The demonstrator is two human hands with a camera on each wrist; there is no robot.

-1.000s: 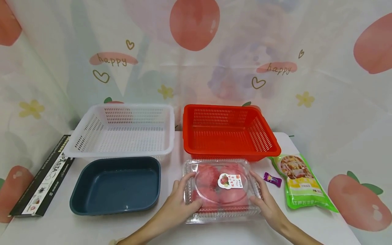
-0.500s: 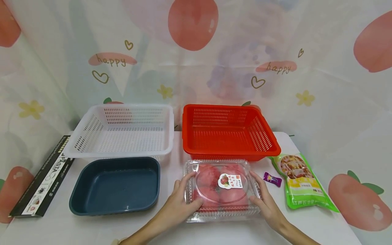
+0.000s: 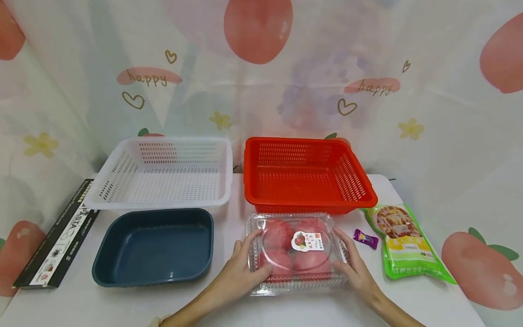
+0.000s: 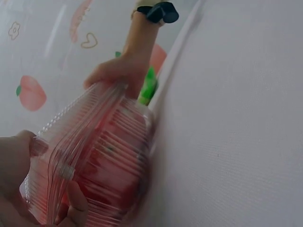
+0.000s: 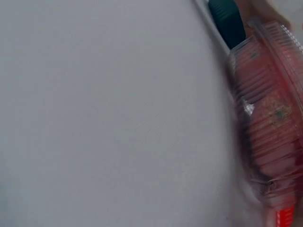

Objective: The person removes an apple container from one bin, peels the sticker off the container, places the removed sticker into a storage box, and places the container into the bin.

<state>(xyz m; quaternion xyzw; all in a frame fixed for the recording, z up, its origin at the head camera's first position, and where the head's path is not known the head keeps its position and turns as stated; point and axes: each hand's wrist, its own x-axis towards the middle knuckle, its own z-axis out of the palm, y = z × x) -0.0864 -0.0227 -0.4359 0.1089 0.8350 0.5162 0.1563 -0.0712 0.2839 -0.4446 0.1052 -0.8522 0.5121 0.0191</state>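
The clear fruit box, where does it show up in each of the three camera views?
Head: the clear fruit box sits bottom centre, between both hands.
Left wrist: lower left, tilted, ribbed side showing.
Right wrist: right edge, blurred.
Shared landmark: the white tabletop under it.

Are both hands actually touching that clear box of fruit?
Touching. The head view shows the left hand and right hand gripping opposite sides of the box, fingers on its lid.

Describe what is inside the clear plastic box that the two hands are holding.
Through the clear plastic box, red round fruits show, about four. A fruit sticker on the lid and the left hand and right hand gripping the sides cover parts, so an exact count is uncertain.
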